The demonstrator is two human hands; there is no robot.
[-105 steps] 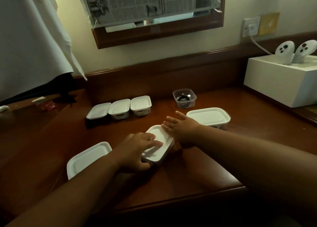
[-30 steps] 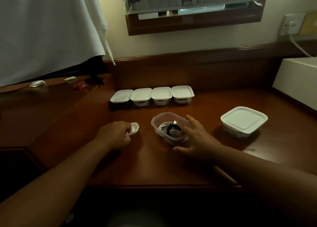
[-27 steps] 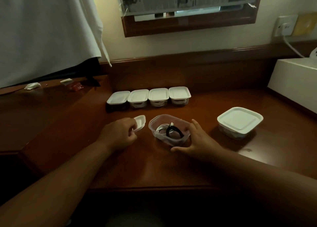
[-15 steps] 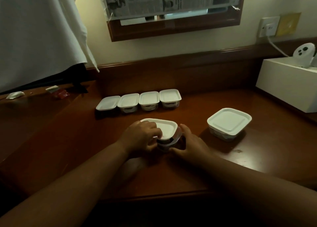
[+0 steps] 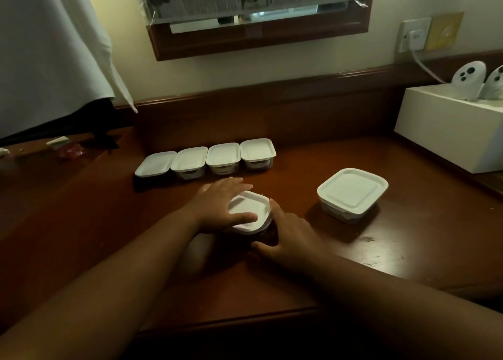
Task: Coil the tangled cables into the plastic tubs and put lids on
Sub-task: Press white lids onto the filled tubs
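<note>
head view: a person's two bare arms reach in from the near edge over a dark wooden table (image 5: 340, 147). near the middle of the table sits a small clear tub (image 5: 268, 233) with a white lid (image 5: 249, 210) lying on top of it. the left hand (image 5: 221, 207) lies flat on the lid, fingers straight and spread across its far left side, thumb along the near edge, pressing down. the right hand (image 5: 290, 237) rests against the tub's right side, fingers curved round its wall and thumb at the near side, holding it. whatever is inside this tub is hidden by the lid and the hands.

further away, near the table's raised back edge, a row of four small tubs (image 5: 206, 158) stands side by side, touching, each with a white lid on. to the right of the hands, apart from them, stands a larger square tub (image 5: 352, 192) with its white lid on.

at the far right a white box (image 5: 446, 131) carries two white controllers (image 5: 469, 80). a wall socket (image 5: 413, 34) with a white lead plugged in is on the wall above. a wood-framed mirror (image 5: 258, 14) covered with newspaper hangs at the far wall, and a white cloth (image 5: 49, 52) hangs at the far left.
</note>
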